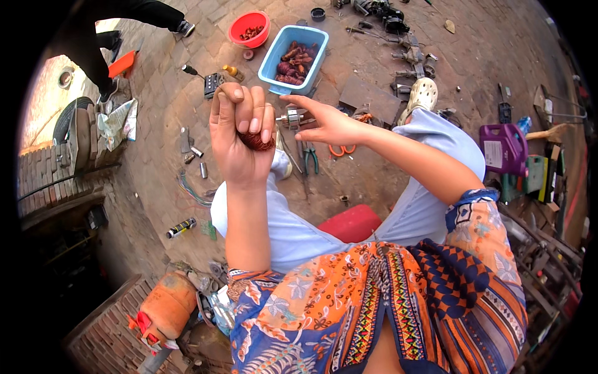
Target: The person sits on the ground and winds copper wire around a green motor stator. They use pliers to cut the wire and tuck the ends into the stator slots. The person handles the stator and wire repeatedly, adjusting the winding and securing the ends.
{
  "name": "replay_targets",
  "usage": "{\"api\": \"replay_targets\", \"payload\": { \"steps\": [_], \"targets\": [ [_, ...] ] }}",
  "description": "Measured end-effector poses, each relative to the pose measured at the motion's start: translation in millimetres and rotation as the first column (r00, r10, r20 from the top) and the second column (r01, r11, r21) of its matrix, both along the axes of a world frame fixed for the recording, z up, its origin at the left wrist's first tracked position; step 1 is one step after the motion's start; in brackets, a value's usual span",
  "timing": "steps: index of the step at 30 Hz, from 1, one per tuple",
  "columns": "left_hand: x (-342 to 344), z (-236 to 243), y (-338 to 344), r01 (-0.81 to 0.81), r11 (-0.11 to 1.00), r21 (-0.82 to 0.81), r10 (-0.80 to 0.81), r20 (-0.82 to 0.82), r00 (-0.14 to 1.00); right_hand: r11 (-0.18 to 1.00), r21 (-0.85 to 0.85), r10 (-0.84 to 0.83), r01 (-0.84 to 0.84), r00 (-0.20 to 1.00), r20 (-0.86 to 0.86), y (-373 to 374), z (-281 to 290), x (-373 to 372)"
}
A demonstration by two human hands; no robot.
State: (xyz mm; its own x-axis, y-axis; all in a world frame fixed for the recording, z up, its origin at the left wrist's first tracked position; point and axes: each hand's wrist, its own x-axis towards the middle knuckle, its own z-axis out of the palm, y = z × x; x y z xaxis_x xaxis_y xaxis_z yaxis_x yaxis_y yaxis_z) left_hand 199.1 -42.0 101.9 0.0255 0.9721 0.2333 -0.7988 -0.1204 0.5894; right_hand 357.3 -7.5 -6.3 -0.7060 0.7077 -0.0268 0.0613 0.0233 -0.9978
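My left hand (242,128) is raised with its fingers curled around a coil of reddish-brown copper wire (256,142), which shows below the fingertips. Thin strands seem to stick out near those fingers; where they end is hard to make out. To its right, my right hand (324,119) is held with thumb and forefinger apart and nothing visible between them. Just behind the right fingertips lies a small metal part with a shaft (291,117), partly covered. Farther off, a light blue basin (323,47) holds several similar dark copper coils (296,62).
A red bowl (233,30) with small brown pieces stands beside the basin. Green-handled pliers (311,159) and orange-handled scissors (341,151) lie on the brick ground. A black meter-like box (213,85) sits left. A purple jug (503,149) stands right. Another person's legs (93,50) are far left.
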Motion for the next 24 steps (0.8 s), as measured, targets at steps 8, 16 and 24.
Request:
{"api": "replay_targets", "payload": {
  "steps": [8, 16, 24],
  "targets": [
    [-0.8, 5.9, -6.7, 0.051, 0.997, 0.049, -0.051, -0.016, 0.999, 0.953, 0.289, -0.128, 0.088, 0.984, 0.125, 0.1, 5.6, -6.7],
    [-10.8, 7.0, -1.4, -0.188, 0.960, -0.209, 0.060, -0.500, 0.864, 0.855, 0.426, -0.368, 0.295, 0.925, 0.099, -1.1, 52.2, 12.9],
    [6.0, -4.4, -9.6, -0.116, 0.908, -0.402, -0.262, -0.762, 0.592, 0.647, 0.692, -0.413, 0.321, 0.910, -0.036, 7.5, 66.2, 29.8]
  ]
}}
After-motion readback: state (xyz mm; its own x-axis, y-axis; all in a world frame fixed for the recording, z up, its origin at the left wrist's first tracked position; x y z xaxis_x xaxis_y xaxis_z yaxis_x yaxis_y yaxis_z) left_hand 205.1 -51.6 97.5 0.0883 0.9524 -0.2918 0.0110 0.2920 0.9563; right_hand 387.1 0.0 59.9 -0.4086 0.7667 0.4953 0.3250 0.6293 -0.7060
